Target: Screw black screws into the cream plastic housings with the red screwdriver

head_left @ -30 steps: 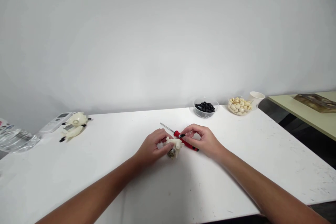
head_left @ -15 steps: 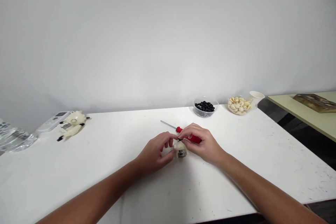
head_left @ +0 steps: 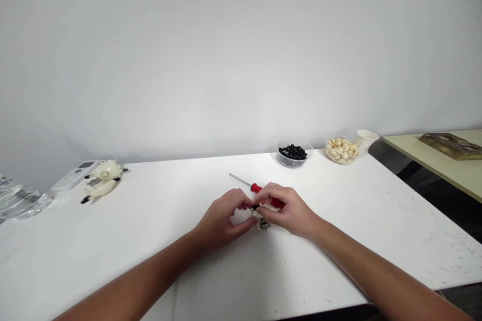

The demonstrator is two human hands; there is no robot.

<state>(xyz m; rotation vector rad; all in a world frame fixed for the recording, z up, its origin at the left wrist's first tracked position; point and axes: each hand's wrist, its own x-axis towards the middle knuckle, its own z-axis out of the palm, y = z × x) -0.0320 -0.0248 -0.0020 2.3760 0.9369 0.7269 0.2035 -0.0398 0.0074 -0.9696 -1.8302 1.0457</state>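
Near the middle of the white table [head_left: 150, 220], my left hand [head_left: 225, 216] has its thumb and fingers closed round the side of a small cream plastic mechanism [head_left: 264, 224] with grey, metallic-looking parts at its front. My right hand [head_left: 288, 210] pinches a small black piece [head_left: 255, 207] at the top of that mechanism; the fingertips hide much of both. Behind the right fingers lies a screwdriver [head_left: 256, 188], its shaft pointing to the back left and its red handle partly covered by the hand.
At the back left are cream toy shells [head_left: 107, 170] with black tips, a white remote control [head_left: 75, 175] and a clear plastic bottle [head_left: 22, 200]. Toward the back right stand a bowl of black pieces [head_left: 292, 152], a bowl of cream pieces [head_left: 342, 150] and a white cup [head_left: 366, 138].
The mechanism has tilted and shifted slightly to the right between my fingers. My right hand has dropped a little, and the black piece shows more clearly. The screwdriver still lies behind.
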